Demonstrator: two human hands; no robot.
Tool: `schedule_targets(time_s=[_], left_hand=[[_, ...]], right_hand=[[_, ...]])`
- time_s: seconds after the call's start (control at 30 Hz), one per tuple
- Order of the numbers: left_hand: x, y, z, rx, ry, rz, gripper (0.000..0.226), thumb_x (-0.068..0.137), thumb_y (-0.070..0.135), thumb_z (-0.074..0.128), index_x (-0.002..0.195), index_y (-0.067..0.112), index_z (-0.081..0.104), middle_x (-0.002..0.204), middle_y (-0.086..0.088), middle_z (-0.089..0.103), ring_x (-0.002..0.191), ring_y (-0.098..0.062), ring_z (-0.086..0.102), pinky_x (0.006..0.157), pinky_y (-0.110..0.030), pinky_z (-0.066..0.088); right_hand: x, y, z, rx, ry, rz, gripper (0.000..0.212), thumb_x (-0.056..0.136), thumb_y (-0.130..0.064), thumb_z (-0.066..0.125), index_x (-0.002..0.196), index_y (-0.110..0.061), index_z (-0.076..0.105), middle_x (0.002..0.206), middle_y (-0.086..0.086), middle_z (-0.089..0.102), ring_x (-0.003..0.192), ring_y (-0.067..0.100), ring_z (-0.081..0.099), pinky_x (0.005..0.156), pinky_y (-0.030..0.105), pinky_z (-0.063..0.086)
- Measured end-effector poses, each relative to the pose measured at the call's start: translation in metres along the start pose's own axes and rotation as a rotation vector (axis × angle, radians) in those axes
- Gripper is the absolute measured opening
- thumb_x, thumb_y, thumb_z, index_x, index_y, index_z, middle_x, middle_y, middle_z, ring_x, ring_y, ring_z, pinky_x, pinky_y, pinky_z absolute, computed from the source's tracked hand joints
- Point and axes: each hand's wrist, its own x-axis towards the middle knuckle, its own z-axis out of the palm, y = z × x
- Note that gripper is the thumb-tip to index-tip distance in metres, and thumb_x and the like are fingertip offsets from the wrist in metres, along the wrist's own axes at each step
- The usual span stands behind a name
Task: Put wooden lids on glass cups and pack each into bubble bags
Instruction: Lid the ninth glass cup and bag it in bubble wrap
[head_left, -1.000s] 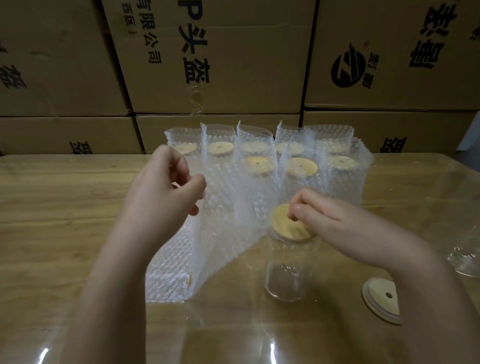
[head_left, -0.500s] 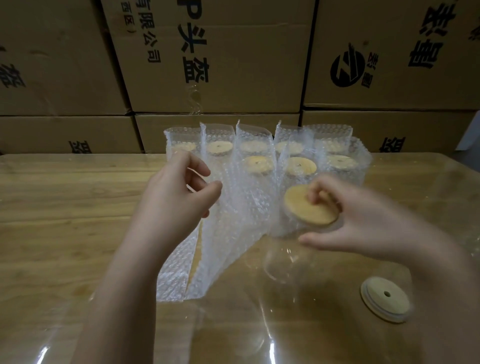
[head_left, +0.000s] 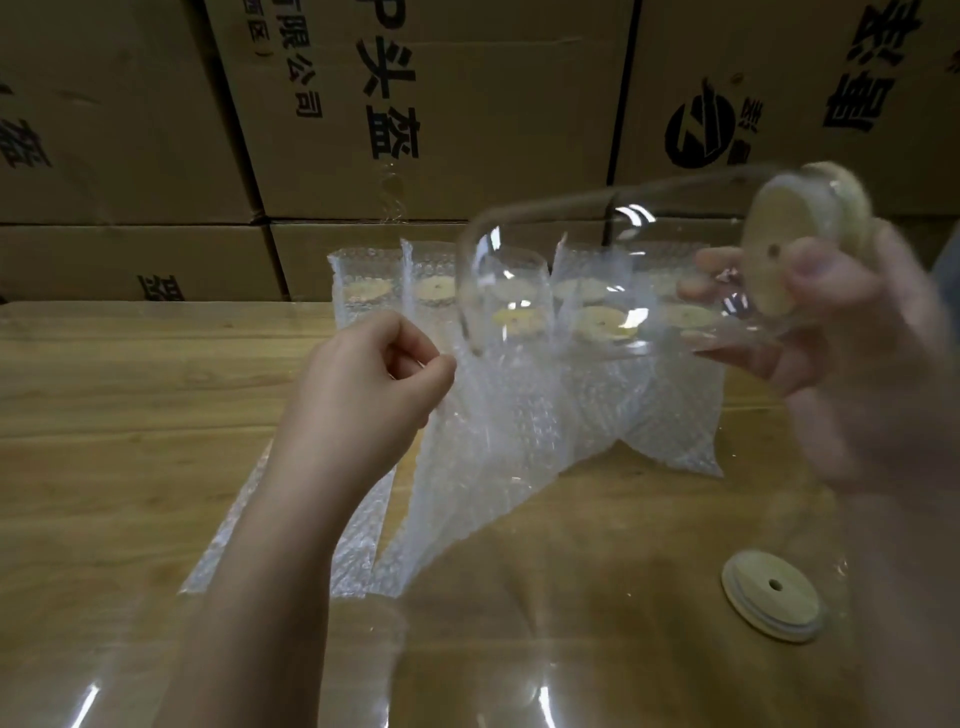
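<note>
Over the wooden table (head_left: 104, 415), a glass cup (head_left: 597, 249) hangs tipped sideways. Its wooden lid (head_left: 779, 244) could slip off, or the slick glass could slide free and strike the packed cups (head_left: 436, 291) behind. The right hand (head_left: 841, 332) grips the cup's lid end. The base points toward a bubble bag (head_left: 493, 441), whose edge the left hand (head_left: 363, 384) pinches just beside it.

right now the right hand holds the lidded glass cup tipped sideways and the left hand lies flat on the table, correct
No. The head view shows the left hand pinching the edge of a bubble bag, not flat on the table. The right hand holds the lidded glass cup tipped sideways.
</note>
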Motion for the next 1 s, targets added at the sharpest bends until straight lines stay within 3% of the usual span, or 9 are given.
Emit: schedule_targets(time_s=[0.1, 0.23, 0.33, 0.4, 0.47, 0.57, 0.63, 0.8, 1.0], left_hand=[[0.001, -0.001, -0.001, -0.042, 0.02, 0.0, 0.016, 0.08, 0.029, 0.068, 0.071, 0.021, 0.058, 0.064, 0.006, 0.066, 0.054, -0.009, 0.06, 0.06, -0.039, 0.051], [0.004, -0.006, -0.003, -0.009, 0.051, -0.014, 0.015, 0.083, 0.02, 0.068, 0.07, 0.022, 0.06, 0.054, 0.01, 0.062, 0.059, -0.015, 0.06, 0.065, -0.047, 0.053], [0.006, -0.008, -0.005, -0.052, 0.066, -0.015, 0.012, 0.084, 0.018, 0.067, 0.074, 0.019, 0.061, 0.055, 0.008, 0.062, 0.049, -0.004, 0.056, 0.06, -0.038, 0.049], [0.007, -0.008, -0.004, -0.101, 0.068, -0.011, 0.01, 0.085, 0.017, 0.065, 0.076, 0.017, 0.061, 0.056, 0.008, 0.062, 0.045, 0.0, 0.055, 0.055, -0.031, 0.046], [0.008, -0.007, -0.004, -0.151, 0.014, 0.0, 0.01, 0.086, 0.017, 0.065, 0.077, 0.016, 0.06, 0.055, 0.008, 0.061, 0.045, -0.001, 0.055, 0.05, -0.025, 0.046], [0.005, -0.003, 0.001, -0.272, -0.146, 0.041, 0.01, 0.086, 0.016, 0.065, 0.078, 0.013, 0.06, 0.053, 0.008, 0.059, 0.045, -0.002, 0.053, 0.044, -0.015, 0.043], [0.003, 0.0, 0.005, -0.401, -0.218, 0.067, 0.013, 0.087, 0.015, 0.066, 0.077, 0.014, 0.059, 0.053, 0.008, 0.057, 0.044, -0.003, 0.05, 0.043, -0.015, 0.041], [0.004, 0.005, 0.021, -0.912, -0.362, 0.04, 0.014, 0.074, 0.021, 0.069, 0.063, 0.028, 0.062, 0.058, 0.008, 0.056, 0.043, -0.006, 0.044, 0.04, -0.016, 0.036], [0.007, -0.005, 0.028, -0.581, -0.267, 0.02, 0.023, 0.085, 0.012, 0.068, 0.067, 0.026, 0.063, 0.055, 0.006, 0.055, 0.043, -0.004, 0.046, 0.042, -0.015, 0.039]], right_hand=[[-0.006, 0.003, 0.01, -0.087, -0.057, -0.002, 0.054, 0.056, -0.042, 0.077, 0.097, -0.021, 0.049, 0.094, 0.008, 0.063, 0.087, 0.021, 0.069, 0.062, 0.029, 0.057], [-0.009, 0.003, 0.013, -0.245, -0.111, 0.012, 0.057, 0.055, -0.045, 0.074, 0.096, -0.017, 0.045, 0.104, 0.014, 0.065, 0.092, 0.022, 0.069, 0.069, 0.038, 0.06], [-0.011, -0.001, 0.012, -0.345, -0.128, 0.008, 0.056, 0.052, -0.05, 0.075, 0.092, -0.023, 0.046, 0.101, 0.013, 0.063, 0.085, 0.021, 0.067, 0.079, 0.054, 0.056], [-0.012, -0.003, 0.012, -0.373, -0.149, 0.009, 0.06, 0.044, -0.059, 0.081, 0.086, -0.033, 0.047, 0.098, 0.01, 0.063, 0.083, 0.021, 0.067, 0.079, 0.056, 0.055], [-0.014, -0.005, 0.014, -0.395, -0.174, 0.004, 0.061, 0.04, -0.071, 0.079, 0.081, -0.04, 0.046, 0.099, 0.008, 0.065, 0.086, 0.024, 0.067, 0.075, 0.05, 0.057], [-0.017, -0.008, 0.019, -0.461, -0.195, -0.022, 0.05, 0.048, -0.062, 0.076, 0.083, -0.044, 0.045, 0.097, -0.003, 0.064, 0.078, 0.01, 0.066, 0.06, 0.025, 0.053], [-0.021, -0.012, 0.025, -0.543, -0.19, -0.061, 0.048, 0.052, -0.061, 0.072, 0.087, -0.045, 0.045, 0.09, -0.014, 0.061, 0.07, 0.007, 0.064, 0.055, 0.019, 0.05], [-0.032, -0.022, 0.036, -0.717, -0.116, -0.279, 0.045, 0.064, -0.061, 0.066, 0.098, -0.048, 0.04, 0.096, -0.02, 0.059, 0.091, 0.002, 0.059, 0.072, 0.013, 0.047], [-0.029, -0.005, 0.047, -0.875, -0.214, -0.205, 0.045, 0.065, -0.065, 0.059, 0.1, -0.045, 0.039, 0.104, -0.029, 0.049, 0.094, -0.007, 0.05, 0.082, 0.023, 0.044]])
